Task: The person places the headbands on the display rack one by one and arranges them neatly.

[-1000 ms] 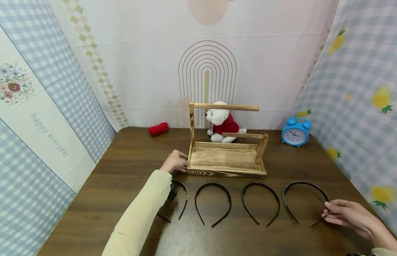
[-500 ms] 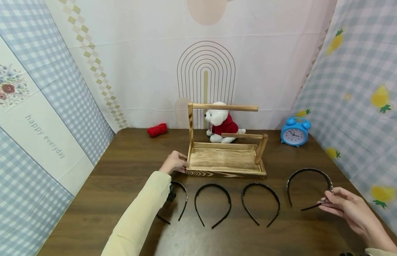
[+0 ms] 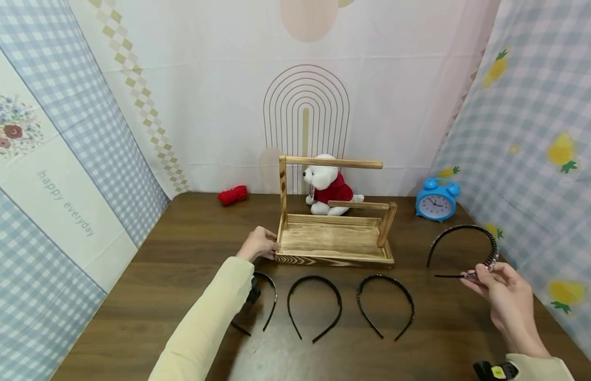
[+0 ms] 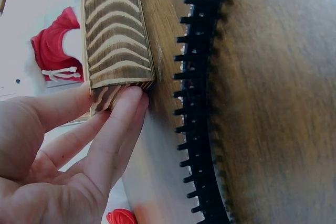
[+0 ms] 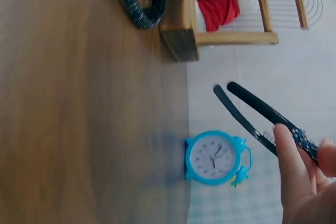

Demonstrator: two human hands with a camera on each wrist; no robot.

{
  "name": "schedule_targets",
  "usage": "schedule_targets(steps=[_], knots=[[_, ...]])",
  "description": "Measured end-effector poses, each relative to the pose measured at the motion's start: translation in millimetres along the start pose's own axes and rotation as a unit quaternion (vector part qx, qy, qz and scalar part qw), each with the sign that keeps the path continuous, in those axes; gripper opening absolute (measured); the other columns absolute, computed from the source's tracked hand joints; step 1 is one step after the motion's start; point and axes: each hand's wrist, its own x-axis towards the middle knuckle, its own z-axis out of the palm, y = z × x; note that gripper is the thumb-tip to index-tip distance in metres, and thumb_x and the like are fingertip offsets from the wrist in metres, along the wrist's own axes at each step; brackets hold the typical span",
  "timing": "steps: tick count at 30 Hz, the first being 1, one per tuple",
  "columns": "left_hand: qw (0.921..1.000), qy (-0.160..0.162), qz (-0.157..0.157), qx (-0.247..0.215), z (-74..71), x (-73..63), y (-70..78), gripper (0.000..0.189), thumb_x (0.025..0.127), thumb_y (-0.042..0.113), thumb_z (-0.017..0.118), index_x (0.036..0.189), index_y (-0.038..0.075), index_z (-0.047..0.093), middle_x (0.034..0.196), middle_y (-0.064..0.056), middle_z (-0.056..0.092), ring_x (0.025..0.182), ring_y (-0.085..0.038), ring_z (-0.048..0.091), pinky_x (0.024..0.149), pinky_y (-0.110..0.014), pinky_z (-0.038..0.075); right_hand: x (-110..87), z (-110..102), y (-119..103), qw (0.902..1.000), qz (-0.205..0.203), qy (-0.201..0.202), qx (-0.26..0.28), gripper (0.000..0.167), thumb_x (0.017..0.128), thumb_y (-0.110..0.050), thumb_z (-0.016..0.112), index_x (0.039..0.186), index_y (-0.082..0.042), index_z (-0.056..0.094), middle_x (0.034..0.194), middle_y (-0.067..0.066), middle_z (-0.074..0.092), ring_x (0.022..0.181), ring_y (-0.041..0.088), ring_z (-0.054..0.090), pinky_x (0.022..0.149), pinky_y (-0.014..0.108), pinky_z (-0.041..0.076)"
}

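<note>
My left hand (image 3: pixel 258 243) grips the left end of a wooden rack (image 3: pixel 333 241), a shallow tray with a tall bar and a lower bar. In the left wrist view its thumb and fingers (image 4: pixel 118 124) hold the rack's grained end from both sides. My right hand (image 3: pixel 507 299) pinches a black, sparkly toothed headband (image 3: pixel 462 227) near one end, raised above the table at the right. Three more headbands lie in a row before the rack: one partly behind my left wrist (image 3: pixel 275 299), a middle headband (image 3: pixel 316 278) and a right headband (image 3: pixel 381 276).
On the brown table (image 3: pixel 181 296), a white plush dog (image 3: pixel 336 188) in red sits behind the rack. A blue alarm clock (image 3: pixel 436 201) stands at the back right, a red bundle (image 3: pixel 232 196) at the back left. Cloth (image 3: pixel 219 106) hangs around the table.
My right hand has lifted the rightmost headband off the table, carrying it farther back and turning it. My left hand stays on the rack, and the other headbands have not moved.
</note>
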Motion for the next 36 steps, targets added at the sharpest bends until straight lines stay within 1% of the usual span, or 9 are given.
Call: schedule_targets(steps=[2, 5, 10, 15, 19, 22, 30, 36], knots=[[1.0, -0.001, 0.003, 0.003, 0.4, -0.2, 0.2, 0.038, 0.091, 0.002, 0.066, 0.126, -0.009, 0.06, 0.103, -0.027, 0.07, 0.062, -0.019, 0.07, 0.061, -0.032, 0.063, 1.7, 9, -1, 0.9991, -0.029, 0.025, 0.017, 0.019, 0.088, -0.009, 0.07, 0.086, -0.002, 0.052, 0.08, 0.003, 0.071, 0.072, 0.015, 0.073, 0.068, 0.027, 0.062], [1.0, -0.001, 0.005, 0.005, 0.3, -0.6, 1.5, 0.038, 0.091, 0.002, 0.066, 0.126, -0.01, 0.06, 0.102, -0.027, 0.07, 0.063, -0.02, 0.071, 0.062, -0.033, 0.064, 4.9, 21, -4, 0.9959, -0.062, 0.051, 0.043, 0.021, 0.087, -0.007, 0.07, 0.085, 0.001, 0.051, 0.082, 0.005, 0.069, 0.072, 0.016, 0.073, 0.068, 0.028, 0.062], [1.0, 0.001, 0.008, 0.006, -1.5, -1.0, 3.8, 0.037, 0.091, 0.001, 0.066, 0.126, -0.01, 0.06, 0.101, -0.027, 0.07, 0.062, -0.02, 0.07, 0.063, -0.034, 0.064, 9.9, 39, -9, 0.9881, -0.087, 0.089, 0.09, 0.021, 0.086, -0.003, 0.069, 0.084, 0.003, 0.049, 0.085, 0.009, 0.065, 0.074, 0.019, 0.072, 0.068, 0.031, 0.062], [0.9999, 0.004, 0.008, 0.015, -2.2, -1.1, 4.2, 0.037, 0.091, 0.002, 0.066, 0.126, -0.01, 0.06, 0.104, -0.027, 0.07, 0.063, -0.022, 0.071, 0.062, -0.034, 0.064, 15.2, 58, -14, 0.9761, -0.112, 0.117, 0.145, 0.025, 0.083, -0.002, 0.073, 0.083, 0.006, 0.049, 0.082, 0.014, 0.065, 0.07, 0.024, 0.071, 0.064, 0.034, 0.063], [0.9998, 0.007, 0.006, 0.02, -1.8, -1.9, 4.2, 0.037, 0.09, 0.002, 0.067, 0.125, -0.009, 0.061, 0.102, -0.026, 0.07, 0.063, -0.022, 0.071, 0.061, -0.033, 0.063, 20.1, 72, -15, 0.9703, -0.129, 0.125, 0.162, 0.025, 0.084, -0.002, 0.072, 0.082, 0.005, 0.048, 0.083, 0.016, 0.063, 0.069, 0.026, 0.071, 0.063, 0.034, 0.063], [0.9997, 0.009, 0.004, 0.022, -1.3, -2.8, 3.6, 0.037, 0.09, 0.001, 0.067, 0.125, -0.01, 0.061, 0.1, -0.026, 0.07, 0.063, -0.023, 0.071, 0.061, -0.033, 0.064, 24.0, 82, -16, 0.9684, -0.134, 0.123, 0.17, 0.025, 0.084, -0.002, 0.071, 0.083, 0.005, 0.047, 0.083, 0.016, 0.062, 0.069, 0.027, 0.071, 0.063, 0.035, 0.063], [0.9997, 0.011, 0.005, 0.02, 0.7, -3.3, 2.0, 0.036, 0.09, 0.0, 0.066, 0.123, -0.011, 0.061, 0.101, -0.026, 0.07, 0.064, -0.025, 0.071, 0.063, -0.035, 0.064, 35.1, 106, -18, 0.968, -0.128, 0.113, 0.184, 0.027, 0.085, -0.004, 0.071, 0.08, 0.003, 0.045, 0.085, 0.016, 0.06, 0.07, 0.028, 0.07, 0.065, 0.036, 0.063], [0.9996, 0.013, 0.01, 0.023, 3.5, -5.0, 3.0, 0.033, 0.09, -0.001, 0.066, 0.121, -0.011, 0.063, 0.1, -0.026, 0.07, 0.065, -0.026, 0.071, 0.061, -0.034, 0.064, 43.0, 122, -19, 0.9698, -0.136, 0.109, 0.17, 0.026, 0.087, -0.004, 0.068, 0.078, 0.002, 0.044, 0.085, 0.014, 0.052, 0.062, 0.023, 0.067, 0.063, 0.036, 0.063]])
